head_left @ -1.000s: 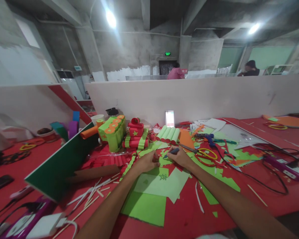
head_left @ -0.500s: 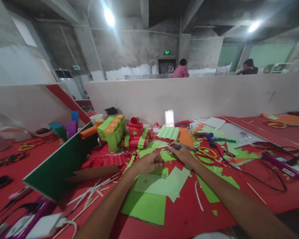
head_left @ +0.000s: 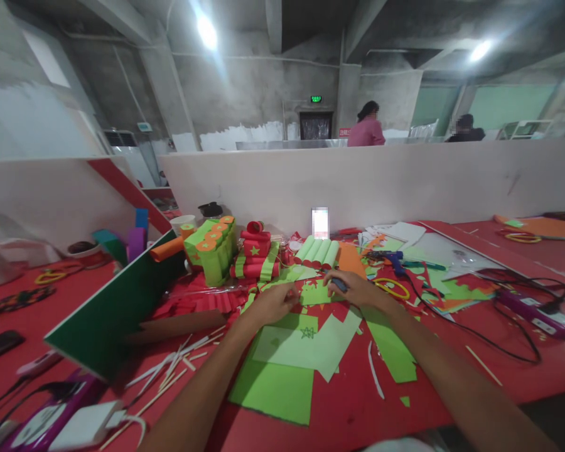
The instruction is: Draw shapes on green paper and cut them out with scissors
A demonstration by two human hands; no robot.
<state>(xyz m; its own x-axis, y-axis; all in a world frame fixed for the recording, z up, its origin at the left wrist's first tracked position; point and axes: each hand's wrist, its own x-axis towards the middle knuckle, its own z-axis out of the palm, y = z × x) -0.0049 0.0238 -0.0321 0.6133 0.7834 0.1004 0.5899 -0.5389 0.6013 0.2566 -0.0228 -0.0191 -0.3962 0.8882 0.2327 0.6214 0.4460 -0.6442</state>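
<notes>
In my right hand (head_left: 351,287) is a dark blue-grey pen-like tool (head_left: 339,285), its tip hidden by the fingers. A jagged scrap of green paper (head_left: 317,292) lies between my two hands. My left hand (head_left: 279,302) has its fingers curled together beside that scrap; anything inside them is too small to make out. Nearer to me, a pale green sheet (head_left: 282,346) overlaps a bright green sheet (head_left: 282,389). A star is drawn in dark lines at the pale sheet's top edge.
Pale green paper rolls (head_left: 317,252) stand beyond my hands, before a lit phone (head_left: 320,223). Red rolls with green bands (head_left: 257,270) and green tubes (head_left: 214,251) sit left. To the right are yellow-handled scissors (head_left: 392,289), a blue glue gun (head_left: 395,258) and a black cable (head_left: 456,323).
My right hand has shifted right with the dark tool, which now points more toward me. My left hand has drawn slightly left. The person in pink beyond the partition has moved right.
</notes>
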